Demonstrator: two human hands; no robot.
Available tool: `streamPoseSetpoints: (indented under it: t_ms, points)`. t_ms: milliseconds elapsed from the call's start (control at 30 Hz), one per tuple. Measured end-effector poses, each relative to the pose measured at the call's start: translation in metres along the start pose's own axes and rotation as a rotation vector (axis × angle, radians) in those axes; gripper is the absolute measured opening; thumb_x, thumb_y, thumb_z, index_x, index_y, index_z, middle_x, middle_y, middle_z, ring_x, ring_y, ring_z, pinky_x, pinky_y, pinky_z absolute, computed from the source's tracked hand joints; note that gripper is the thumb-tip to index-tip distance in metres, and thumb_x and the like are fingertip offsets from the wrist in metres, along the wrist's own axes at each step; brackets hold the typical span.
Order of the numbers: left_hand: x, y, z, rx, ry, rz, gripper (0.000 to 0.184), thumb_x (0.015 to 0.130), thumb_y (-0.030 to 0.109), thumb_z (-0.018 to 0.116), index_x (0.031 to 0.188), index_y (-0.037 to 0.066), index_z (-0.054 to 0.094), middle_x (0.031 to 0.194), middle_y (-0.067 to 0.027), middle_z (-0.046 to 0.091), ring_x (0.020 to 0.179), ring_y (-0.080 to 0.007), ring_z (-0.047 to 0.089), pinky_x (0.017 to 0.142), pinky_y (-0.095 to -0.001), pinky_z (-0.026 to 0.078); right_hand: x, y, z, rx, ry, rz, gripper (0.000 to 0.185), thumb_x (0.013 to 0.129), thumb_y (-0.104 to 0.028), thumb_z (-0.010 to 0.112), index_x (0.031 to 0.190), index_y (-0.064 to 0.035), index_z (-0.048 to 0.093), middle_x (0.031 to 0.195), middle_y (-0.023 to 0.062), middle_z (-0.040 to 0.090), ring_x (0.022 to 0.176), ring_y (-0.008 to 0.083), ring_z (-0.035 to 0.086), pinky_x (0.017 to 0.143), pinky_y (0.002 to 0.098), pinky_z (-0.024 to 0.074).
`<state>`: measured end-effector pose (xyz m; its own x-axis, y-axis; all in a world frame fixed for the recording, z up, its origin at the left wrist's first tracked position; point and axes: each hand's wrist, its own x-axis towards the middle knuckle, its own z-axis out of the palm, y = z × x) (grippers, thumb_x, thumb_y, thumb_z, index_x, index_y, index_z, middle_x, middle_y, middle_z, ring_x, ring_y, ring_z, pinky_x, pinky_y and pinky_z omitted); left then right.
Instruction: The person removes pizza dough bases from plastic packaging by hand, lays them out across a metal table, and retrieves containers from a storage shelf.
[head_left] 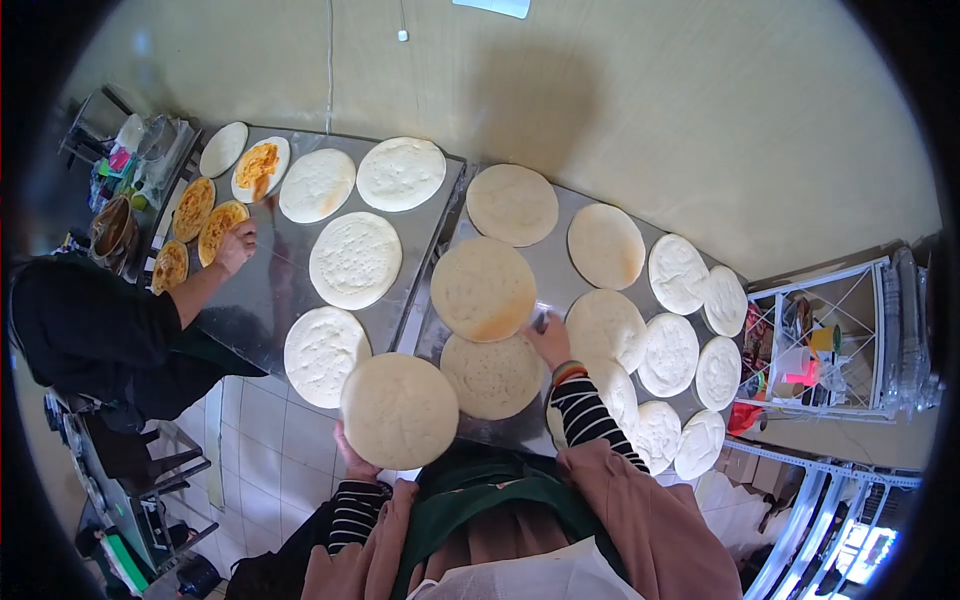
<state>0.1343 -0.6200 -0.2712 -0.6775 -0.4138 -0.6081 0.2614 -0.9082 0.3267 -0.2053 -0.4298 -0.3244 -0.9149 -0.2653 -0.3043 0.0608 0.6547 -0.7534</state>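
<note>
My left hand (358, 452) holds a round, pale pizza base (400, 411) by its lower left edge, in front of the steel tables. Part of that hand is hidden under the base. My right hand (550, 341) is over the right table, its fingers apart at the edge of a browned pizza base (484, 289). That base overlaps another base (492, 382) below it. I cannot tell whether the fingertips touch the browned one. To the right of my right hand lies another pale base (606, 330).
Several bases lie on the right steel table (570, 200) and left table (270, 315). At left, a co-worker's hand (236, 248) touches a base with orange topping (222, 228). A white wire rack (825, 340) stands at right. The wall (700, 120) runs behind.
</note>
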Motion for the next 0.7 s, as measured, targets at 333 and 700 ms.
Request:
streamPoseSetpoints:
  t_ms: [333, 700]
  points:
    - [-0.029, 0.028, 0.008, -0.131, 0.004, 0.397, 0.072, 0.078, 0.057, 0.040, 0.130, 0.008, 0.035, 0.129, -0.0133, 0.043, 0.115, -0.0318, 0.043, 0.095, -0.0464, 0.036, -0.074, 0.033, 0.006, -0.094, -0.290, 0.062, 0.064, 0.059, -0.029, 0.075, 0.106, 0.0031, 0.046, 0.102, 0.0207, 0.052, 0.099, 0.0356, 0.049, 0.084, 0.0382, 0.0413]
    - [0.007, 0.106, 0.002, -0.370, -0.165, 0.674, 0.061, 0.078, 0.033, 0.047, 0.130, 0.005, 0.034, 0.131, -0.0155, 0.040, 0.121, -0.0317, 0.037, 0.102, -0.0492, 0.027, -0.137, 0.037, -0.042, -0.197, -0.186, -0.469, 0.047, 0.071, -0.014, 0.063, 0.112, 0.0019, 0.046, 0.089, 0.0130, 0.053, 0.075, 0.0203, 0.054, 0.064, 0.0305, 0.0463]
